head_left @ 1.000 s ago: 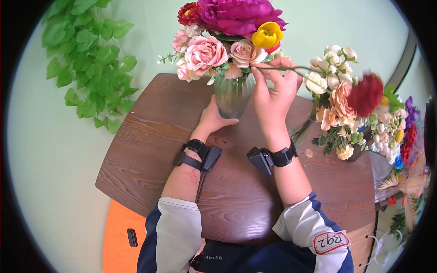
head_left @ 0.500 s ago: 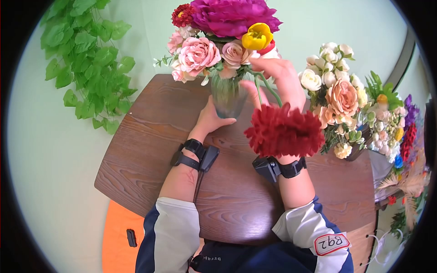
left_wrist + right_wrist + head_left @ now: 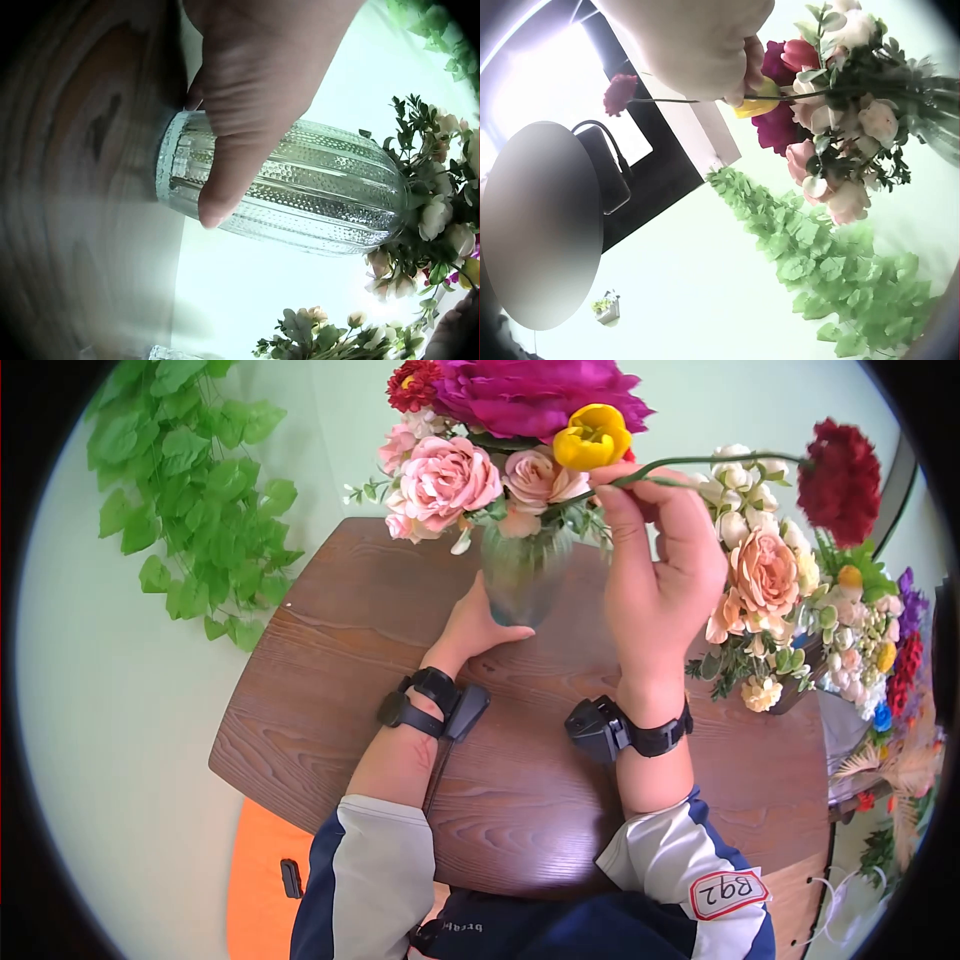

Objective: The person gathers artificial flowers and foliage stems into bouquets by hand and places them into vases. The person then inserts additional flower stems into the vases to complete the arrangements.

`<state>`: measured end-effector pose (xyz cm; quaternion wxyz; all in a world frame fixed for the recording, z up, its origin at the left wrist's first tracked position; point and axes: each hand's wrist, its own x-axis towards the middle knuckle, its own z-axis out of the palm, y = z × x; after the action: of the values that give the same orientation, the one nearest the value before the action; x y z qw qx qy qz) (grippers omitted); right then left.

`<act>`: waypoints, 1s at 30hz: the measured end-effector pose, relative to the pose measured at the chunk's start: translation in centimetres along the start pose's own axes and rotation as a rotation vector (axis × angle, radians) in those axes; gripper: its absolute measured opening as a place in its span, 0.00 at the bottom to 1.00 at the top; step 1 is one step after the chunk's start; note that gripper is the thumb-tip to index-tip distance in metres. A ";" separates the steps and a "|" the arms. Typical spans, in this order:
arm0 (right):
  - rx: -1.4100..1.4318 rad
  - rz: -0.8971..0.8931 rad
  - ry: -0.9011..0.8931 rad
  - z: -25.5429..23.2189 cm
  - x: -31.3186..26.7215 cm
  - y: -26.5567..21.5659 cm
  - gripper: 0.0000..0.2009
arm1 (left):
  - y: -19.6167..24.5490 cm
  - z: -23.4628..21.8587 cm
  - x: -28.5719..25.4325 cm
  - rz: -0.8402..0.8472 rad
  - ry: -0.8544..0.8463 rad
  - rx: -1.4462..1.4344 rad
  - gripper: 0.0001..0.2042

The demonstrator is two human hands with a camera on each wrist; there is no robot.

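Note:
My left hand grips the lower part of a ribbed clear glass vase, thumb across its front in the left wrist view. The vase stands upright on the wooden table, filled with a large magenta bloom, a pink rose, a yellow tulip and greenery. Between thumb and fingers, my right hand pinches the green stem of a dark red carnation. Its flower head hangs out to the right, while the stem's other end runs in among the flowers at the vase mouth, as the right wrist view shows.
To the right stands a second bunch of peach and white flowers, with more colourful flowers beyond the table's right edge. A green leafy vine hangs on the wall at left. The dark wooden table has a curved edge.
The carnation's head swung down in front of my right wrist, then back up to the far right. My right hand now holds the stem slightly farther right. The left hand stays on the vase.

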<state>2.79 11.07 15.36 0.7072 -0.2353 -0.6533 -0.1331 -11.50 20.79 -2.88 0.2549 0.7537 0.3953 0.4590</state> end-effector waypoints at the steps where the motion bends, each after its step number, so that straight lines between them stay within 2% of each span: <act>1: 0.001 0.006 0.005 -0.3 0.1 0.0 0.05 | 0.2 0.2 0.0 -0.003 -0.005 0.005 0.44; 3: -0.150 -0.016 -0.016 -1.0 0.5 -0.2 0.05 | 0.5 0.9 0.0 0.029 -0.077 0.030 0.45; 5: -0.135 0.005 -0.013 -1.6 0.7 -0.1 0.05 | 0.9 1.7 -0.1 0.019 -0.110 0.021 0.46; 8: -0.349 -0.106 -0.172 -2.8 1.4 0.1 0.04 | 1.6 2.5 -0.2 0.015 -0.146 0.009 0.46; 9: -0.351 -0.106 -0.172 -2.9 1.3 0.2 0.04 | 1.9 2.7 -0.2 0.019 -0.160 0.009 0.46; 13: -0.480 -0.034 -0.230 -3.5 0.7 0.0 0.06 | 2.3 2.6 -0.2 0.009 -0.191 -0.033 0.46; 15: -0.417 0.156 -0.260 -3.9 0.5 -0.8 0.07 | 2.1 2.7 -0.2 0.055 -0.170 -0.032 0.47; 16: -0.523 0.008 -0.220 -4.3 0.4 -0.8 0.10 | 2.0 2.7 -0.3 0.057 -0.170 -0.032 0.47; 17: -0.525 0.008 -0.219 -4.6 0.5 -1.1 0.10 | 1.9 2.7 -0.3 0.050 -0.173 -0.025 0.47; 19: -0.377 0.065 -0.345 -5.2 0.9 -1.6 0.13 | 1.8 2.6 -0.3 0.048 -0.180 -0.018 0.47; 20: -0.309 -0.097 -0.359 -5.3 1.6 -1.1 0.17 | 1.8 2.6 -0.2 0.044 -0.190 -0.029 0.48; 21: -0.192 0.131 -0.356 -5.8 1.6 -2.4 0.17 | 1.8 2.6 -0.2 0.038 -0.199 -0.040 0.48; 23: 0.018 0.118 -0.175 -5.7 1.1 -2.3 0.26 | 1.9 2.7 -0.3 0.020 -0.197 -0.035 0.49; 24: 0.020 0.122 -0.175 -5.7 1.2 -2.4 0.26 | 1.9 2.7 -0.3 -0.001 -0.195 -0.028 0.49; 25: 0.038 0.021 -0.153 -5.6 1.5 -2.6 0.30 | 1.9 2.7 -0.4 -0.006 -0.198 -0.026 0.49; 26: 0.055 -0.080 -0.128 -5.6 1.8 -3.0 0.35 | 1.9 2.7 -0.4 0.037 -0.182 -0.006 0.49; 27: 0.057 -0.071 -0.122 -5.6 2.0 -3.7 0.35 | 1.8 2.6 -0.4 0.079 -0.168 0.015 0.50; 29: -0.196 -0.115 -0.297 -5.5 2.2 -5.4 0.37 | 1.5 2.9 -0.2 0.065 -0.181 0.021 0.49; 30: 0.261 -0.062 0.053 -3.5 1.4 -4.1 0.34 | 1.3 3.0 -0.2 0.054 -0.188 0.020 0.49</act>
<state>3.90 5.95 17.22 0.7443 -0.1175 -0.6531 -0.0750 -8.38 19.84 -3.32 0.2708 0.8064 0.3538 0.3890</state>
